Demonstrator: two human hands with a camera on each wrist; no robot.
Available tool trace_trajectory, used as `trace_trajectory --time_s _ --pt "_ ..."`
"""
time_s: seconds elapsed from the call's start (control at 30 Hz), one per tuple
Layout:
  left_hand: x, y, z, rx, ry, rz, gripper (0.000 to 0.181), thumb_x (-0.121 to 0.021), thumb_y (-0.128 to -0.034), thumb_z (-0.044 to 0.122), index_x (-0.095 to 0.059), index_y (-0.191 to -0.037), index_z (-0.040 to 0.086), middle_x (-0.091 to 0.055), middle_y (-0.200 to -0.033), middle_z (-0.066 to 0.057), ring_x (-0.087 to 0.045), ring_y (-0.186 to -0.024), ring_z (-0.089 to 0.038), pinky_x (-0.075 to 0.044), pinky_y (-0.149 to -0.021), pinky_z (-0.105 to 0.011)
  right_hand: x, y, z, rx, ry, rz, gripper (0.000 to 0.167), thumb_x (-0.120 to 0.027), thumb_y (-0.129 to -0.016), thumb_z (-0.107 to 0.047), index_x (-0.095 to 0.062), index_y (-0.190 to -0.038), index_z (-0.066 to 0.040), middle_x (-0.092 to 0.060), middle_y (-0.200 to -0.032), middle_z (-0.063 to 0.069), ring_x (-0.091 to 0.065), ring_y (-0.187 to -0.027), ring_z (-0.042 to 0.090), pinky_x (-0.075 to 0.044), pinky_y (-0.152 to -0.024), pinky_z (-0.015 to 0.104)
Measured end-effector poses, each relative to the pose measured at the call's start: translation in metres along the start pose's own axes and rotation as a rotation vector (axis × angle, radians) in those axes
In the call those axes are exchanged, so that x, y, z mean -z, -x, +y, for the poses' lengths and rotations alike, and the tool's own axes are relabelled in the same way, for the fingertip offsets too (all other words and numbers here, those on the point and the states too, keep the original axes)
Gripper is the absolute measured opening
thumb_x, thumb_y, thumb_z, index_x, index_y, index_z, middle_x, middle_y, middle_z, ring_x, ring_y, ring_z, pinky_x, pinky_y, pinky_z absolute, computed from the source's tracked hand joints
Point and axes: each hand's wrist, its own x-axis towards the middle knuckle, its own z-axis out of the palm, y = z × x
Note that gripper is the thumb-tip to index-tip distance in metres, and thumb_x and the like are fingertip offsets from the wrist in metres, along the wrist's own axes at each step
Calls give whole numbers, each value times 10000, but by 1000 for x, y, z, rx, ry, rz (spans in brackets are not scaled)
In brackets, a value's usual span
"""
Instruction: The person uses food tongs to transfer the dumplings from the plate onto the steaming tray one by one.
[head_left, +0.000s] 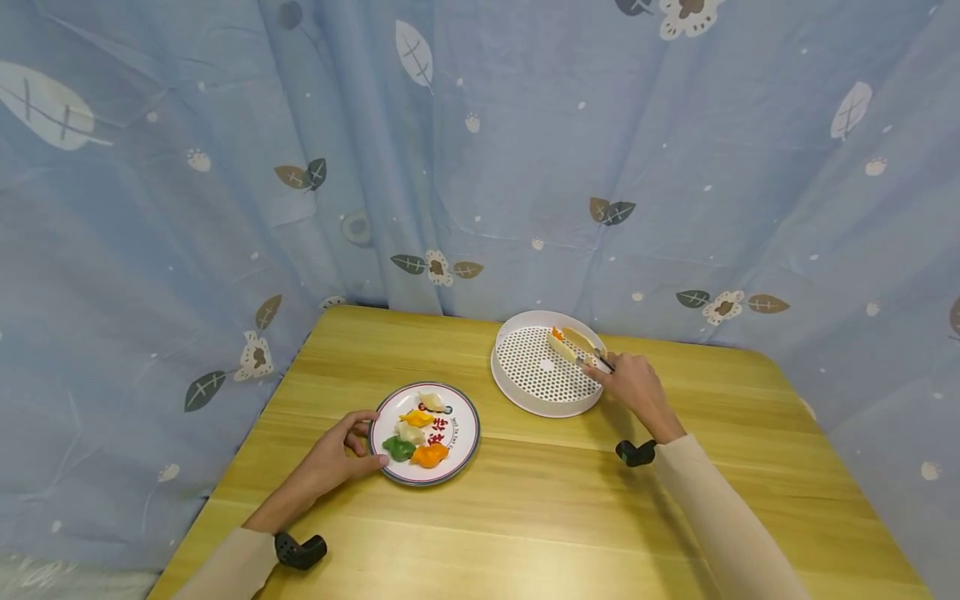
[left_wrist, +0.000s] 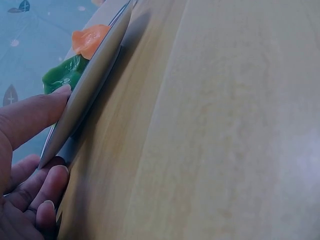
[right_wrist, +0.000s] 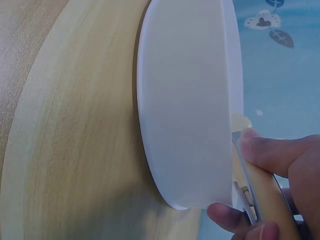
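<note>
My left hand (head_left: 337, 454) grips the left rim of a round white plate (head_left: 463, 427), thumb on the rim and fingers beneath it. Several dumplings lie on the plate, among them a green dumpling (head_left: 399, 448), an orange dumpling (head_left: 430, 455) and a yellow one (head_left: 417, 417). My right hand (head_left: 636, 387) holds a pair of tongs (head_left: 562, 348) with cream-coloured tips over a round white steamer tray (head_left: 517, 398) with a perforated base. A small orange piece (head_left: 557, 333) shows at the tips of the tongs; in the right wrist view the tray's wall hides it.
Both things stand on a wooden table (head_left: 540, 517), the tray near its back edge and to the right of the plate. A blue patterned curtain (head_left: 525, 167) hangs behind and at the sides. Black wrist devices (head_left: 300, 552) sit at both cuffs.
</note>
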Motion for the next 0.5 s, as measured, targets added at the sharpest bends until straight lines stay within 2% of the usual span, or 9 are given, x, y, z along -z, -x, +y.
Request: trace_trajectory --time_s 0.17,0.37,0.5 --pt "0 1 -1 -10 -9 4 767 -914 -798 266 -522 -1443 134 -568 -1191 -103 -494 -918 -239 -430 -724 -290 1 6 0 19 -5 46 477 -716 -949 -484 -672 -972 -10 -352 -640 29 -408 -609 233 -289 -543 352" --pt "0 2 -4 5 -22 -11 773 -913 -800 266 -512 -1448 139 -567 -1196 -105 -500 -906 -237 -435 -720 -297 4 21 -3 93 -17 84 562 -702 -957 -500 -706 -1147 28 -343 -602 7 -376 -556 207 -305 -518 347" --pt "1 0 -4 -1 -13 -18 762 -905 -810 273 -514 -1451 144 -565 -1198 -109 -498 -916 -243 -436 -731 -305 8 30 -8 117 -43 120 572 -706 -951 -510 -704 -1148 27 -333 -592 -8 -374 -545 198 -309 -522 347"
